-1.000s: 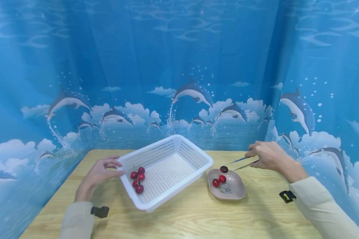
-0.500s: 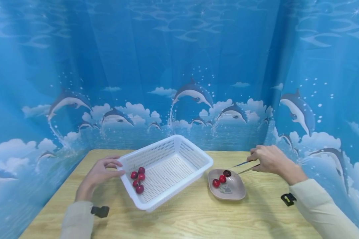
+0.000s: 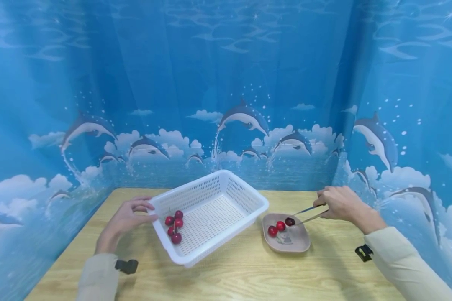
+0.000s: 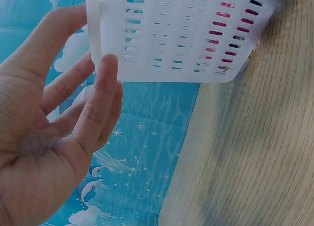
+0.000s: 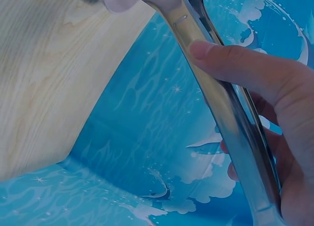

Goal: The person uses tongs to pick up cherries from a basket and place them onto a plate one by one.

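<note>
Altogether I count eight cherries: five dark red cherries in one white perforated plastic basket, and three cherries at one small beige dish. Add one pair of metal tongs, all on or above one wood-grain tabletop. My left hand pinches the basket's rim, thumb on one side and fingers on the other. My right hand is wrapped around the tongs, thumb along one arm.

The basket lies between my hands, reaching rightward from my left one, and its five cherries are bunched at the end beside that hand. The dish is just left of my right hand and a little nearer to me. Two of its bright red cherries lie farther from that hand; the darkest is closest, at the tongs' tips, though I cannot tell whether they squeeze it.
</note>
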Demonstrator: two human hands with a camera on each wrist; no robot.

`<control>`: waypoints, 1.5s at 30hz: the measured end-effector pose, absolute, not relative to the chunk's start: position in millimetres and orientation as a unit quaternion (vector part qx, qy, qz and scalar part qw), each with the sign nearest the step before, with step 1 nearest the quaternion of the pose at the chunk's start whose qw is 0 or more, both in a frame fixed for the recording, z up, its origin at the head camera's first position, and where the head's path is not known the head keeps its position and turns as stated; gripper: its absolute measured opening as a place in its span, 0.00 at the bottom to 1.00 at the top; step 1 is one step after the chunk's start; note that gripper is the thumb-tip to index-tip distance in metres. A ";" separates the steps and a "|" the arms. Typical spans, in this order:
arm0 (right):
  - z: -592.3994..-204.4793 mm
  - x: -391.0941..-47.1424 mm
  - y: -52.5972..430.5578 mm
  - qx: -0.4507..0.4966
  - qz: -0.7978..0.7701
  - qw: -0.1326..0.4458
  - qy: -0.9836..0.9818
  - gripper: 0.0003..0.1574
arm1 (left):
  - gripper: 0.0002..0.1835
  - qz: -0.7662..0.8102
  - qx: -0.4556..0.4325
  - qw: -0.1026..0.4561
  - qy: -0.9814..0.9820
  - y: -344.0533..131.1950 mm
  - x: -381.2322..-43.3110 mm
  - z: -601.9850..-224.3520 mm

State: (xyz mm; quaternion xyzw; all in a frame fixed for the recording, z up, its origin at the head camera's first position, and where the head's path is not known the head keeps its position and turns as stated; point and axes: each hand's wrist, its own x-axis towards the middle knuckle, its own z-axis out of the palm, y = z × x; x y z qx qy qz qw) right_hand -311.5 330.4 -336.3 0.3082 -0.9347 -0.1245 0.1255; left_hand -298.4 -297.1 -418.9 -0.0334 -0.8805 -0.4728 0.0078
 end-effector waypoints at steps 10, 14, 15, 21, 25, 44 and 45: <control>-335.5 -316.9 333.6 0.298 -0.115 0.113 -0.941 0.18 | 0.26 -0.474 -0.045 0.015 -0.879 -297.1 -301.9 -414.2; -336.3 -318.3 333.9 0.296 -0.119 0.108 -0.942 0.18 | 0.26 -0.475 -0.045 0.016 -0.879 -297.5 -301.8 -412.9; -336.2 -318.3 333.8 0.295 -0.118 0.108 -0.942 0.18 | 0.26 -0.475 -0.047 0.015 -0.879 -297.5 -301.8 -411.9; -335.2 -317.6 332.9 0.293 -0.121 0.104 -0.943 0.18 | 0.27 -0.474 -0.044 0.015 -0.880 -297.3 -302.1 -408.3; -336.4 -317.3 333.0 0.291 -0.123 0.098 -0.944 0.18 | 0.27 -0.474 -0.039 0.013 -0.879 -297.4 -301.8 -408.8; -332.9 -310.8 325.5 0.299 -0.086 0.126 -0.942 0.28 | 0.25 -0.476 -0.040 0.009 -0.879 -296.9 -299.4 -417.1; -331.1 -310.5 324.2 0.296 -0.086 0.133 -0.942 0.29 | 0.25 -0.475 -0.041 0.009 -0.879 -296.8 -299.0 -417.5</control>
